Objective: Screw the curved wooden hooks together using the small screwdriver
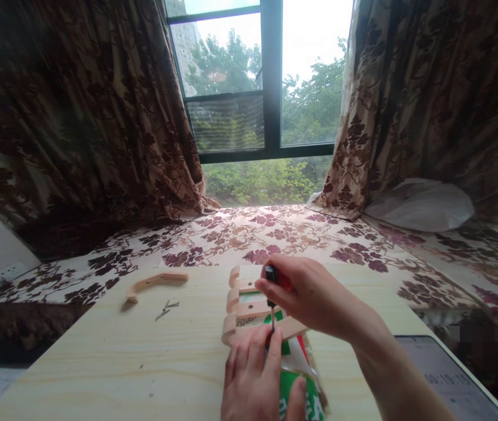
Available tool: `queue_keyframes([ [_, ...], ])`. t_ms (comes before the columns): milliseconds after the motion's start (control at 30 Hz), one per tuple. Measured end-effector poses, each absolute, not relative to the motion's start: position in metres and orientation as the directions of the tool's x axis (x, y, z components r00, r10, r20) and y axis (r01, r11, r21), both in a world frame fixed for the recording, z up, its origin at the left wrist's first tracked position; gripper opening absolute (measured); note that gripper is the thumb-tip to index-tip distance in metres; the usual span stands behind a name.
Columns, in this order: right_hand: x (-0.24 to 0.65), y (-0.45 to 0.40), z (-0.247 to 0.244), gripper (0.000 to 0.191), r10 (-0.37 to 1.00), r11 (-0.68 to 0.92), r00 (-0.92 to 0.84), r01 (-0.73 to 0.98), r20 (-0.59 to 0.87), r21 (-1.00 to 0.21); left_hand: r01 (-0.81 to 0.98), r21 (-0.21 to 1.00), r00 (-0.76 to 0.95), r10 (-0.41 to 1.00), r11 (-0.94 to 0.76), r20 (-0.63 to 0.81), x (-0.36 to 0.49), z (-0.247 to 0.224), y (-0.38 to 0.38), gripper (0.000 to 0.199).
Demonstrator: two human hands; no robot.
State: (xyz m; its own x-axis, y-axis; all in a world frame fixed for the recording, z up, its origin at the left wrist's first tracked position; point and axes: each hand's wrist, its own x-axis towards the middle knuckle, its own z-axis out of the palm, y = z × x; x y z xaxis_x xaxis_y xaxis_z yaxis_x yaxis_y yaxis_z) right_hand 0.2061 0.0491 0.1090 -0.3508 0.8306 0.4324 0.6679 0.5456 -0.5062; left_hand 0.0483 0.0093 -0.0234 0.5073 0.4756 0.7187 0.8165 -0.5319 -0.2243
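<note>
My right hand (308, 292) is closed around a screwdriver (270, 273) with a black and red handle, held upright, shaft down. Its tip reaches the nearest of several curved wooden pieces (230, 328), which lie in a row. Fingers of my left hand (253, 371) press on that piece, on both sides of the shaft. Whether a screw sits under the tip is hidden by the fingers. Beneath the pieces and my left hand lies a green, white and red plastic packet (299, 394).
A separate curved wooden piece (156, 280) lies at the left of the pale wooden table (99, 362), near a few loose screws (167, 309). At the right edge a device (444, 374) displays a timer. Behind are a flower-patterned covered ledge (266, 237), curtains (90, 105) and a window.
</note>
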Motion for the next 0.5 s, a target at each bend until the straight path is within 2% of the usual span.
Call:
queue_keyframes([
  [133, 0.2063, 0.0476, 0.1093, 0.021, 0.789, 0.611, -0.425, 0.621, 0.444, -0.491, 0.825, -0.189, 0.487, 0.499, -0.533, 0.717, 0.0495, -0.0223, 0.0078, 0.049],
  [233, 0.2063, 0.0498, 0.1067, 0.027, 0.817, 0.565, -0.369, 0.667, 0.443, -0.487, 0.815, -0.194, 0.496, 0.485, -0.546, 0.721, 0.0494, -0.021, 0.0079, 0.05],
  [367, 0.208, 0.0505, 0.1062, 0.023, 0.847, 0.509, -0.309, 0.705, 0.432, -0.494, 0.811, -0.215, 0.507, 0.471, -0.544, 0.722, 0.0484, -0.021, 0.0092, 0.053],
  [500, 0.2107, 0.0464, 0.1104, 0.011, 0.804, 0.588, -0.391, 0.639, 0.449, -0.496, 0.81, -0.212, 0.506, 0.471, -0.546, 0.723, 0.0486, -0.0207, 0.0093, 0.051],
])
